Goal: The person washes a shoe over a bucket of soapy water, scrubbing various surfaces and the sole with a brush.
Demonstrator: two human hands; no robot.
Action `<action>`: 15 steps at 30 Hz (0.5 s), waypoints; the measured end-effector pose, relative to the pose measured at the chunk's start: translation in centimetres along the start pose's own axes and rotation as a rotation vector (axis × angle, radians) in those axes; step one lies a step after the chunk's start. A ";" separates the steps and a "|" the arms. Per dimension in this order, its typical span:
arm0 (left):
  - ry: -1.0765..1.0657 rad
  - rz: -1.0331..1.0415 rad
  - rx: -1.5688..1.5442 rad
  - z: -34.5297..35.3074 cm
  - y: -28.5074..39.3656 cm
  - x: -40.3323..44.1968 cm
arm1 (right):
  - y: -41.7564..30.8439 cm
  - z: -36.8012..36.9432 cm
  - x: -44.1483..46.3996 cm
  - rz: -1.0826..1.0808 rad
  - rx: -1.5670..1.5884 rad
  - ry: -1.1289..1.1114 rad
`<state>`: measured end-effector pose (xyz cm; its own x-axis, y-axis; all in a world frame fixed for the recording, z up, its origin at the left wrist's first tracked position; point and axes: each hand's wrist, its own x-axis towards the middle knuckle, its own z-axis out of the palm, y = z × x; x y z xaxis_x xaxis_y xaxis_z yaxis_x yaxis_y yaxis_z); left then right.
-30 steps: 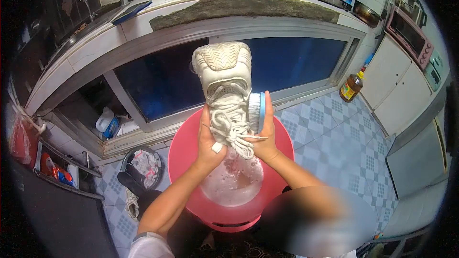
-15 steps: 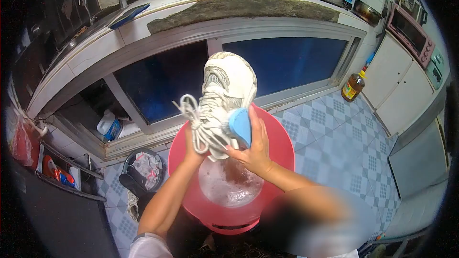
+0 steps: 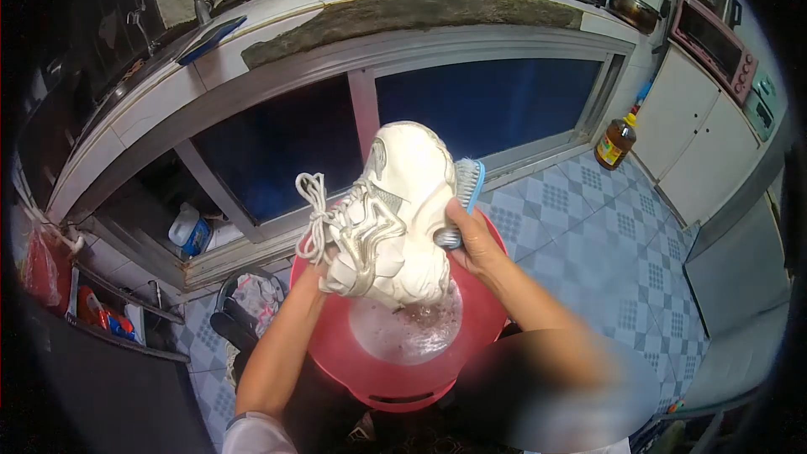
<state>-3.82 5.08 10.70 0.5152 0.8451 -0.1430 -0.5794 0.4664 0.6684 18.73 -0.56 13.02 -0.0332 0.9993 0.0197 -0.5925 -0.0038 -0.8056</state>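
Note:
A white lace-up sneaker (image 3: pixel 412 210) is held up over a pink basin (image 3: pixel 336 345), its side and chunky sole turned toward me. My left hand (image 3: pixel 326 262) grips it from the left, with most of the fingers hidden behind the shoe. On the other side, my right hand (image 3: pixel 475 244) is closed on a blue scrub brush (image 3: pixel 469 185), whose pale bristles face the sole edge. Loose laces (image 3: pixel 313 206) hang out at the shoe's left. Cloudy, foamy water (image 3: pixel 408 328) lies in the basin below.
A bucket with cloth (image 3: pixel 256 298) stands on the tiled floor left of the basin. Behind are a tiled counter (image 3: pixel 151 109) and sliding cabinet doors (image 3: pixel 496 101). An oil bottle (image 3: pixel 616 143) stands by the white cabinet (image 3: pixel 685 118) at right.
The sneaker has been rolled so its side and sole face me instead of its laced top. My right hand has moved the brush from the laces to the sole's right edge.

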 end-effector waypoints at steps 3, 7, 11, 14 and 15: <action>0.022 -0.018 0.051 0.7 -0.4 -0.4 | 0.3 -0.1 -0.1 0.036 0.115 -0.125; 0.079 0.037 0.199 1.1 -0.3 -1.4 | 0.3 0.8 0.1 0.008 0.106 -0.080; 0.189 0.152 0.417 1.0 0.3 -2.6 | 0.7 0.6 0.7 0.009 0.085 0.068; 0.330 0.247 0.728 0.5 1.2 -2.6 | 0.5 1.2 0.6 -0.032 0.083 0.084; 0.430 0.305 0.981 0.3 1.6 -2.5 | 0.4 1.5 0.6 -0.027 0.084 0.081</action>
<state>-5.85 3.63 12.40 0.0641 0.9979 0.0114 0.2041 -0.0243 0.9786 17.27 -0.02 13.56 0.0469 0.9988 -0.0102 -0.6579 0.0232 -0.7528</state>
